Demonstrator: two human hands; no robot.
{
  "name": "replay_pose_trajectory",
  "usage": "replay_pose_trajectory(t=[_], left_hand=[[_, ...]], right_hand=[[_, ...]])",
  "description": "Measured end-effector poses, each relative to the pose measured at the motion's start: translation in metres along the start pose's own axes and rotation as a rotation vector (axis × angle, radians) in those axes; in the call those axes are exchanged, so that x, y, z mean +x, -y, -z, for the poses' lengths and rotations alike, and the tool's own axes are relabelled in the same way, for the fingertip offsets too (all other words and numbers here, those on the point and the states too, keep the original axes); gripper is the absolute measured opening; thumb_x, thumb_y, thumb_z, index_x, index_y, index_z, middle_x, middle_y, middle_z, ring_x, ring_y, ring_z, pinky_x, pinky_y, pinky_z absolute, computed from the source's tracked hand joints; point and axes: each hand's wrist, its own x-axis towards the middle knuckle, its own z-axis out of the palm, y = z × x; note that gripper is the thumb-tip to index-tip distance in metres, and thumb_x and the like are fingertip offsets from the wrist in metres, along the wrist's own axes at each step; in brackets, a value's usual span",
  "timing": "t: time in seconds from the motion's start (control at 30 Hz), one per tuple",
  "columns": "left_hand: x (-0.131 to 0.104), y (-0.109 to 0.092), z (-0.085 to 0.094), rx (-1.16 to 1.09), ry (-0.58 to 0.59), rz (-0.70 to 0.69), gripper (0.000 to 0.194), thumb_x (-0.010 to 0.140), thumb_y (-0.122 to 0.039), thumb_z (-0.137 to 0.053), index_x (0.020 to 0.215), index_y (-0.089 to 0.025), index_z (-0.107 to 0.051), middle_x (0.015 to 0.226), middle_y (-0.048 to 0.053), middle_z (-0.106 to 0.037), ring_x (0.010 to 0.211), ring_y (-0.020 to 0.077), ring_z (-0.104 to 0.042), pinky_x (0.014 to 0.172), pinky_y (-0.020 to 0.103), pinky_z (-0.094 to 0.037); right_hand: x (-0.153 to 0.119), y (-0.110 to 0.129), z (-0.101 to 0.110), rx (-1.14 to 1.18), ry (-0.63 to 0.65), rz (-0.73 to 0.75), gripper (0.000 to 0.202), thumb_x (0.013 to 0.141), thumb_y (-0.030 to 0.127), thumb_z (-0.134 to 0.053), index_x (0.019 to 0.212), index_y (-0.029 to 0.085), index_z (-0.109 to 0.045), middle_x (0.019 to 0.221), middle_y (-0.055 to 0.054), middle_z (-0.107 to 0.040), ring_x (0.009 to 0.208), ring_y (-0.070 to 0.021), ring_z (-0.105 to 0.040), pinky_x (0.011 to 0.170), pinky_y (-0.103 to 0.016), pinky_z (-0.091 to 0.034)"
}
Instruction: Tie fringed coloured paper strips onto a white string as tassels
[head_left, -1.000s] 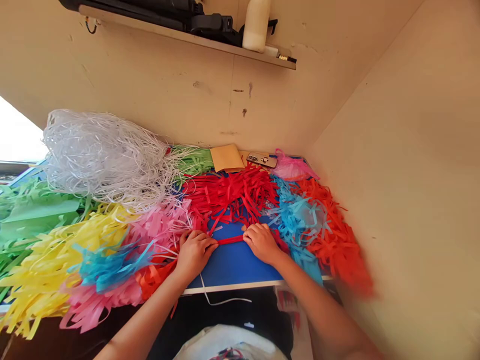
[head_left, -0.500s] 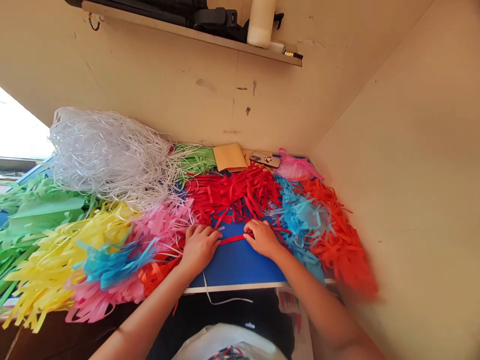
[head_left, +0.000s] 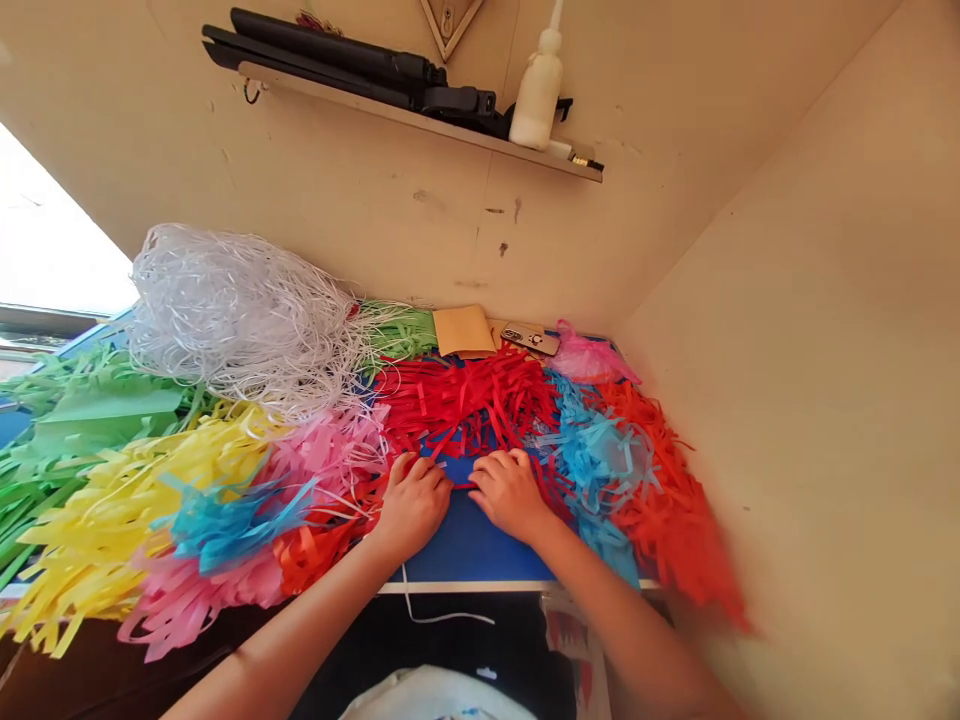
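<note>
My left hand [head_left: 416,508] rests low over the blue tabletop [head_left: 480,555], its fingers curled onto one end of a thin red strip [head_left: 461,487]. Facing it from the other side, my right hand [head_left: 510,495] has its fingers bent over the strip's other end. Only a short piece of the strip shows between the two hands; the fingertips partly hide the rest. Just beyond them spreads a heap of loose red strips [head_left: 472,395].
White string [head_left: 232,310] is piled at the back left. Yellow strips [head_left: 142,490], pink strips [head_left: 330,450] and green strips [head_left: 97,410] cover the left. Blue strips [head_left: 600,440] and orange-red strips [head_left: 675,510] lie right. A phone [head_left: 529,338] sits behind. A shelf [head_left: 420,120] hangs above.
My hands have drawn closer together, and less of the red strip shows between them. The strip now looks thinner. The camera view has tilted up slightly, showing more of the shelf.
</note>
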Motion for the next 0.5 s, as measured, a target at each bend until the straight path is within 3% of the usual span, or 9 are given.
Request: replay_pose_trajectory(t=[0.13,0.3,0.5], left_hand=[[-0.012,0.005,0.0,-0.037,0.022,-0.029,0.02,0.091,-0.018,-0.054,0.085,-0.027,-0.071,0.082,0.002,-0.071,0.094,0.0243,-0.057,0.097,0.047,-0.031],[-0.03,0.027,-0.003,-0.142,0.04,-0.051,0.027,0.09,-0.014,-0.053,0.097,-0.031,-0.072,0.087,0.0,-0.073,0.087,0.0204,-0.06,0.089,0.041,-0.036],[-0.032,0.035,-0.004,-0.214,0.045,0.01,0.024,0.092,-0.022,-0.051,0.088,-0.026,-0.075,0.088,0.003,-0.073,0.083,0.019,-0.063,0.082,0.038,-0.04]], right_hand=[[-0.005,0.012,-0.009,0.006,-0.001,0.015,0.021,0.098,0.017,-0.049,0.089,0.021,-0.068,0.088,-0.004,-0.07,0.087,-0.0193,-0.054,0.082,-0.038,-0.028],[-0.025,-0.008,-0.013,0.138,-0.023,-0.06,0.019,0.097,0.023,-0.055,0.089,0.025,-0.072,0.089,0.0,-0.072,0.087,-0.0152,-0.057,0.083,-0.035,-0.028],[-0.032,-0.022,-0.008,0.253,-0.007,-0.162,0.014,0.089,0.027,-0.068,0.076,0.022,-0.072,0.085,0.0,-0.071,0.084,-0.0144,-0.058,0.08,-0.031,-0.032]])
